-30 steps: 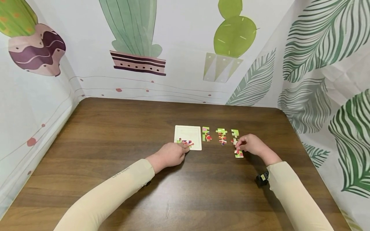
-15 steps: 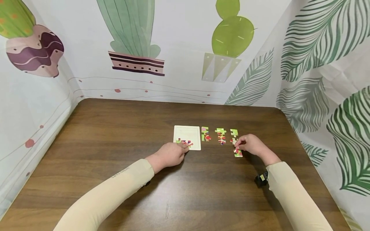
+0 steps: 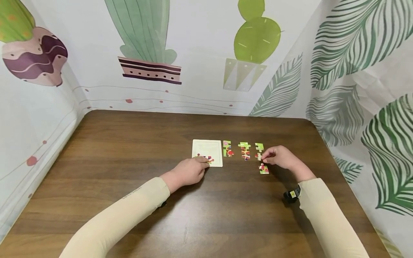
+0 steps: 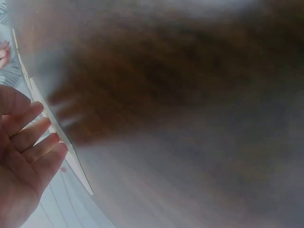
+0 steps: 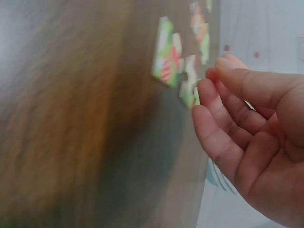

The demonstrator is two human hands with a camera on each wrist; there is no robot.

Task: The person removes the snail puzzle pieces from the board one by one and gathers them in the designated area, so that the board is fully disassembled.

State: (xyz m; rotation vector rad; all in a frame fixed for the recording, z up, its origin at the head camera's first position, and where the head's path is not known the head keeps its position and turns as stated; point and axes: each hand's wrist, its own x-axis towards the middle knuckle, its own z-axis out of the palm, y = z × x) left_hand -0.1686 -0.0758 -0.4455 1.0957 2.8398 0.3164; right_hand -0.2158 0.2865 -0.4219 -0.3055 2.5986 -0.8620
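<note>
My left hand rests its fingertips on the lower part of a cream puzzle tray, partly covering a few joined colourful puzzle pieces inside it. In the left wrist view, that hand's fingers lie nearly straight along the tray's edge. My right hand hovers at the right column of loose pieces, its fingertips by the middle piece. Below that lies a green-and-red corner piece. From the right wrist, my loosely bent fingers show nothing between them; contact with the middle piece is unclear.
Between the tray and my right hand lie more loose puzzle pieces: a left column beside the tray and a middle column. All sit on a brown wooden table. A cloth printed with cacti hangs behind and around it.
My right hand has shifted slightly away from me, from near the corner piece toward the middle piece of the right column. My left hand stays on the tray. The view has drifted a little.
</note>
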